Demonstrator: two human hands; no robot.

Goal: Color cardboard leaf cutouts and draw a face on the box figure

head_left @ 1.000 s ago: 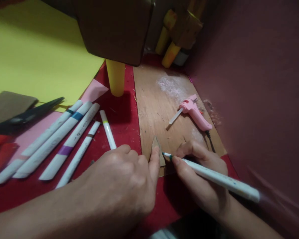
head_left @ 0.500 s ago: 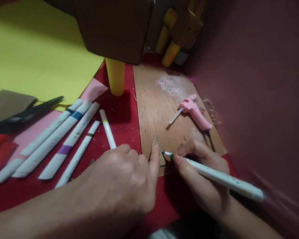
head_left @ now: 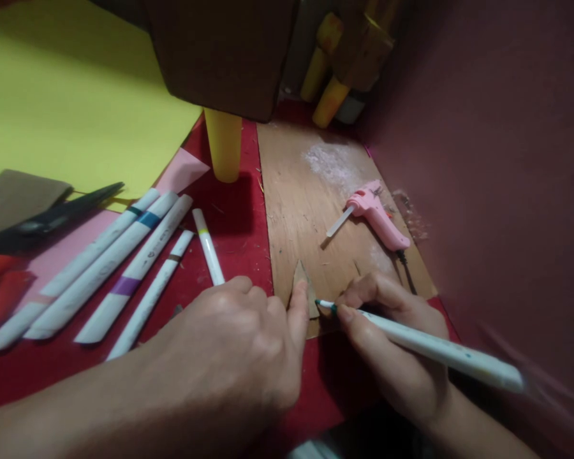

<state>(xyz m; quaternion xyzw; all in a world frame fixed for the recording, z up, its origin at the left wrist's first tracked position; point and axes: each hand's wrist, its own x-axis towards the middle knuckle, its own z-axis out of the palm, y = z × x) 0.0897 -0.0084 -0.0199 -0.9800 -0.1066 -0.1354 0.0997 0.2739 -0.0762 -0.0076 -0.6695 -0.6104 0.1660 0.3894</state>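
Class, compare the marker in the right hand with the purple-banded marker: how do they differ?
The held marker is in the right hand; the purple-banded marker lies on the red surface.
The held marker's green tip is bare; the purple-banded marker shows no bare tip.
Both have long, slim white bodies.

Looks like a craft work spot; home or workshop, can't tell which. Evidence: pink glue gun point(head_left: 379, 218) on a scuffed wooden board point(head_left: 296, 191) with whitish residue, white markers point(head_left: 103, 277) in a row on red cloth-like covering point(head_left: 239, 245), scissors point(head_left: 52, 220) by yellow paper sheets point(head_left: 81, 95) and pink paper point(head_left: 71, 248). Small scraps lie scattered around. Dim light.
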